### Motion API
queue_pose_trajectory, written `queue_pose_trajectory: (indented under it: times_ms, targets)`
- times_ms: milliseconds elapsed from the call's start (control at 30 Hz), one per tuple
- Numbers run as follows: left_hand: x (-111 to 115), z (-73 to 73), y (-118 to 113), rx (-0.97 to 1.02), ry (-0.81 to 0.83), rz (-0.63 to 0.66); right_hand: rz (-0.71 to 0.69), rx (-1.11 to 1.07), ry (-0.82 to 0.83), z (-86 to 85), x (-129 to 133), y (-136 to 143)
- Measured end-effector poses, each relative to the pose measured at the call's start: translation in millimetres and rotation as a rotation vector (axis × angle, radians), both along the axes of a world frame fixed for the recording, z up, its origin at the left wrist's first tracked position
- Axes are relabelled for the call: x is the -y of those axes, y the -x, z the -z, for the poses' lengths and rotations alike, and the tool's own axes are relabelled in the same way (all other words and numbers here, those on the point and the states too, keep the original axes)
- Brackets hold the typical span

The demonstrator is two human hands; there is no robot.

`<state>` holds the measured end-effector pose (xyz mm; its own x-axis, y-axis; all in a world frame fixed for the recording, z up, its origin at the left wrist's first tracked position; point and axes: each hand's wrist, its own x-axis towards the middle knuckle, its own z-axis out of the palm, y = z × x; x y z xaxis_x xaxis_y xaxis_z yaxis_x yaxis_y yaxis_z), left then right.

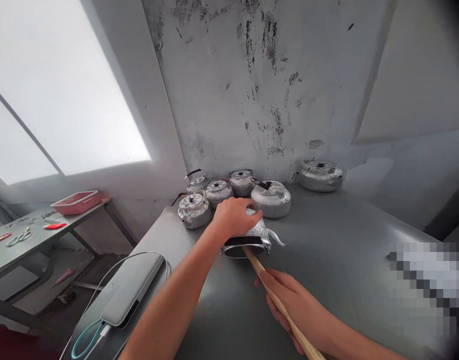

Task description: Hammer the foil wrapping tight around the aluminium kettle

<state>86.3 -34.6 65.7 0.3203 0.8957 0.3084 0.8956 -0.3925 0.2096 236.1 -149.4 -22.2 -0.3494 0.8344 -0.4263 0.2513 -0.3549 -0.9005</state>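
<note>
A silver kettle [258, 230] lies tipped on its side on the grey table [221, 320], its open mouth facing me and its spout pointing right. Over the top of its body curls my left hand [235, 216], gripping it. A dark handle crosses the upper edge of the mouth. My right hand [287, 300] is wrapped round a pale wooden stick [303, 342]. The stick's far end goes into the kettle's mouth, where its tip is hidden.
Several lidded silver kettles [194, 212] stand behind my left hand, and another kettle [321, 176] stands by the wall. A power bank [133, 287] with cables lies at left. On a side table, a pink basket [77, 202] sits near scissors [19, 236].
</note>
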Motion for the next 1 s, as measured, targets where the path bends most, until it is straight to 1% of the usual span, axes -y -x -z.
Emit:
queue_pose_trajectory:
  times_ms: [167,367,467,633,767,900,1000]
  targets:
    - [0.0,-0.2,0.1,-0.007,-0.004,0.006,-0.019,-0.016,-0.025,-1.0,0.9,0.4]
    - [0.4,-0.8,-0.4,-0.016,0.004,-0.007,-0.025,0.018,0.02,0.9,2.9,2.5]
    - [0.8,-1.2,-0.4,-0.012,0.016,-0.001,-0.006,-0.001,0.006,0.9,2.9,1.4]
    - [0.4,-1.2,0.0,-0.014,0.013,-0.002,-0.02,0.005,0.015,-3.6,3.5,0.6]
    - [-0.1,-0.5,-0.2,-0.016,0.002,0.001,-0.013,0.003,-0.019,-6.5,3.5,1.2]
    - [-0.2,-0.2,-0.3,-0.016,0.007,-0.005,-0.025,0.022,-0.016,-4.8,2.0,0.6]
    - [-0.1,0.0,-0.2,-0.012,0.001,0.003,-0.063,0.04,-0.015,-2.1,2.0,-0.1]
